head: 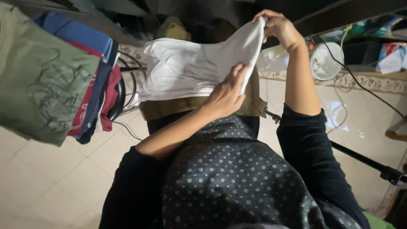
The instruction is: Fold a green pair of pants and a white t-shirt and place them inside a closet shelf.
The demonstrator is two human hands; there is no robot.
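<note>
Head view: a white cloth is held up over the lap, one edge pinched in the right hand at its top corner, the same edge pinched lower down by the left hand. Both grips are closed on fabric. For a clean fold, the edge is best kept taut between the two pinches. Beneath the cloth, an olive garment is draped. Left of the cloth, folded clothes are stacked; right of it, a fan stands.
</note>
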